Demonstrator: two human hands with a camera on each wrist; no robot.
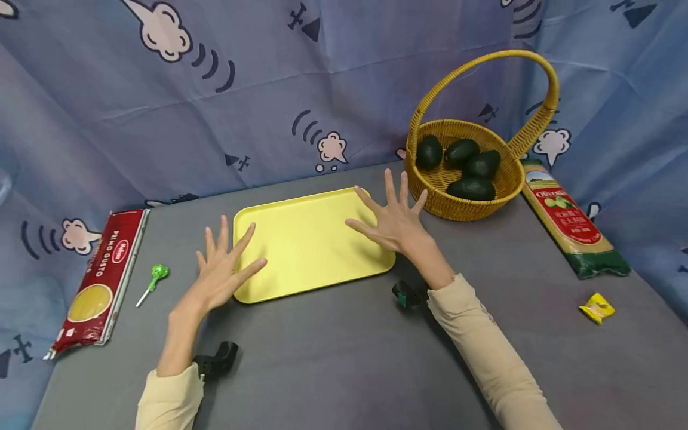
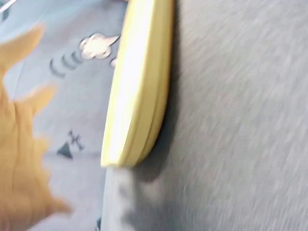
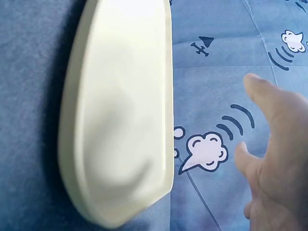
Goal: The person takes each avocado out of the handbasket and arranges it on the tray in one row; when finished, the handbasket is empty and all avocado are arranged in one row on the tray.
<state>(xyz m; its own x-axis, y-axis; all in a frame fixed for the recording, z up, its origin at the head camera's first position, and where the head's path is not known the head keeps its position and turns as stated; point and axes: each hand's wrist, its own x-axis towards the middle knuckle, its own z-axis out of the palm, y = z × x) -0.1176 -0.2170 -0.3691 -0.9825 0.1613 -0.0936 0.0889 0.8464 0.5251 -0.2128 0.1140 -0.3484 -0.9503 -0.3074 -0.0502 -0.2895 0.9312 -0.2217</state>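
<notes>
A yellow rectangular tray (image 1: 312, 239) lies on the grey table with nothing on it. My left hand (image 1: 217, 278) hovers by the tray's left end, fingers spread and holding nothing. Over the right end, my right hand (image 1: 395, 221) is spread wide, also holding nothing. In the left wrist view the left hand (image 2: 21, 144) is blurred beside the tray's edge (image 2: 139, 86). The right wrist view has the right hand (image 3: 279, 154) apart from the tray (image 3: 125, 106).
A wicker basket (image 1: 457, 209) with several avocados (image 1: 470, 189) stands at the back right, near an Olivoila packet (image 1: 570, 218). A yellow wrapped candy (image 1: 597, 308) lies at right. At left are a red Primo Gusto packet (image 1: 102, 280) and a green lollipop (image 1: 158, 273).
</notes>
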